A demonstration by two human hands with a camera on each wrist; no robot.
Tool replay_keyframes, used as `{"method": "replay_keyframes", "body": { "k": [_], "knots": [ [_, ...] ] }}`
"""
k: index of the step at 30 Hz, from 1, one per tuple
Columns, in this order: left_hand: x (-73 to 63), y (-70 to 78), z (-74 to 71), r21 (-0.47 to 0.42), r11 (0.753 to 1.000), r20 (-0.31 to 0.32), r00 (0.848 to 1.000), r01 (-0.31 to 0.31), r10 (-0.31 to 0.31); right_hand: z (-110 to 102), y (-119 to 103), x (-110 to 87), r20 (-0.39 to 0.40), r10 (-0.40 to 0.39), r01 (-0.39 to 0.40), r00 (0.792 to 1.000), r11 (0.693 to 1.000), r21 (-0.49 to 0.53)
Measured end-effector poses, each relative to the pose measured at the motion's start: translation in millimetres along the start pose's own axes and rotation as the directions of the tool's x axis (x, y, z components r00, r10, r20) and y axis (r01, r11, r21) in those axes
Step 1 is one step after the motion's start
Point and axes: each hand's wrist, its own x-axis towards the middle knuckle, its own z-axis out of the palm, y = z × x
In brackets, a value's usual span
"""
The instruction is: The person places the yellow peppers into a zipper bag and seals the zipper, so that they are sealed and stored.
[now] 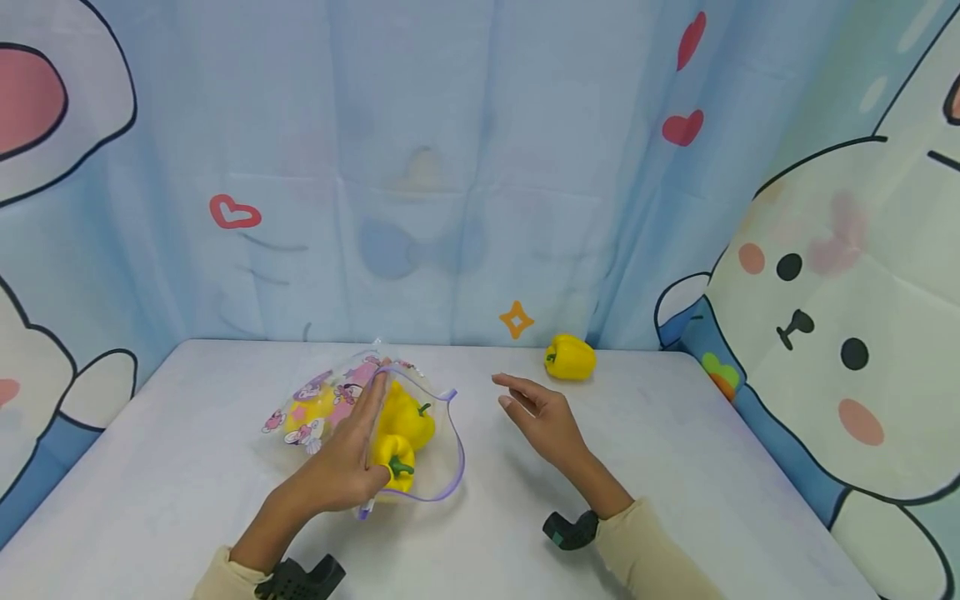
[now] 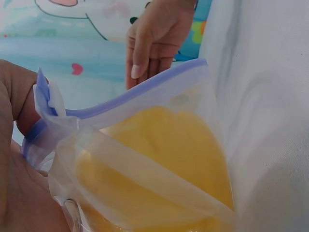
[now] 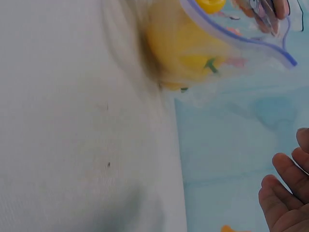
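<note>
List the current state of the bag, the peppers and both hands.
Bag, mouth open.
Bagged peppers, inside, two with green stems showing.
Loose pepper, lying on its side outside.
Left hand, gripping the bag's edge.
Right hand, raised, holding nothing.

Right grip [image 1: 543, 421] relaxed, slightly bent

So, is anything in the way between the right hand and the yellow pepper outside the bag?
Nothing that I can see. Only tabletop shows between the right hand and the yellow pepper. The bag is on the hand's other side.
</note>
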Motion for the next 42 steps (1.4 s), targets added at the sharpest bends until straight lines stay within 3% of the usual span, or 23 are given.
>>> {"method": "replay_keyframes", "body": {
  "k": [7,15,20,27,35,38,42],
  "knots": [
    [-0.1,-0.5,0.0,0.001,1.000,0.001,1.000,0.012,-0.012,-17,18,6.4,-0.063,0.018,-0.021,0.998,0.998,-0.061],
    [0.6,-0.5,-0.3,0.010,0.999,0.013,0.999,0.047,-0.047,-40,35,10.5,-0.134,-0.043,0.020,0.990,0.986,-0.165],
    [0.0,-1.4,-0.9,0.016,0.999,0.009,0.999,0.052,-0.052,-53,49,14.5,-0.209,0.038,-0.085,0.977,0.971,-0.223],
    [0.5,-3.3,-0.4,0.009,1.000,0.003,1.000,0.022,-0.022,-72,69,22.6,-0.320,0.191,-0.279,0.928,0.926,-0.256],
    [0.4,-5.1,-1.0,0.016,1.000,0.008,1.000,0.010,-0.010,-83,90,28.1,-0.295,0.242,-0.334,0.924,0.888,-0.316],
    [0.9,-5.5,-1.4,0.014,1.000,0.007,1.000,0.002,-0.002,-87,96,31.7,-0.241,0.323,-0.387,0.915,0.868,-0.310],
    [0.5,-6.4,-1.0,0.013,1.000,0.013,1.000,0.003,-0.003,-91,103,39.0,-0.149,0.433,-0.458,0.889,0.837,-0.298]
  ]
}}
